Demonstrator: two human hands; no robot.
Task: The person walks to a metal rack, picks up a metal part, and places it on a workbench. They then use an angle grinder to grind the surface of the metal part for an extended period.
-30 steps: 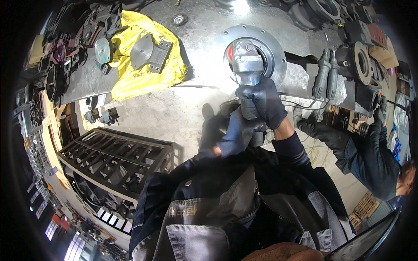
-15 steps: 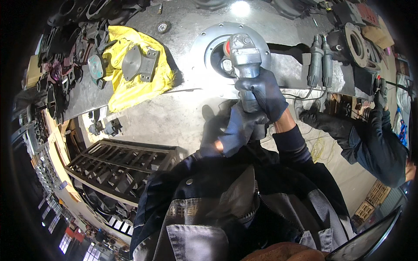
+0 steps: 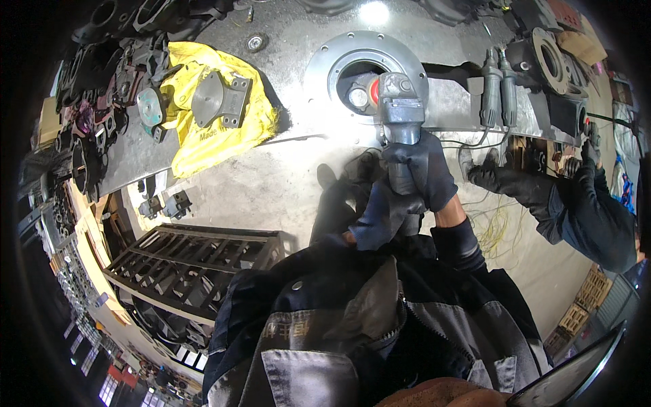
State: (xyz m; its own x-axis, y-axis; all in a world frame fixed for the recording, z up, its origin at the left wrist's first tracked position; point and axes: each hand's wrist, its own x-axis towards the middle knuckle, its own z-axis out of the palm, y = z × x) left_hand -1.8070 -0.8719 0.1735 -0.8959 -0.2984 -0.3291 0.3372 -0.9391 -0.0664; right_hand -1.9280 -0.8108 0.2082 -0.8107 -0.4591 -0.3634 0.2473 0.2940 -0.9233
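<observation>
Both my gloved hands hold an angle grinder (image 3: 402,108) with a red disc on its left side. My right hand (image 3: 434,169) wraps the front of the body, just behind the head. Behind it, my left hand (image 3: 376,214) grips the rear of the handle, its fingers partly hidden. The grinder's head reaches over the near right part of a round metal flange (image 3: 322,71) that lies on the bench, with bolt holes around its rim. Whether the disc touches the flange's inner edge I cannot tell.
On the metal bench (image 3: 285,41), a yellow cloth (image 3: 196,152) carries a metal bracket (image 3: 220,102). Two corded straight grinders (image 3: 498,95) lie to the right, near another ring-shaped flange (image 3: 548,61). A black metal rack (image 3: 196,261) stands at lower left. Another person (image 3: 576,217) works at the right.
Both hands have drawn the grinder slightly toward me and to the right. More of the flange's central opening and the red disc now shows.
</observation>
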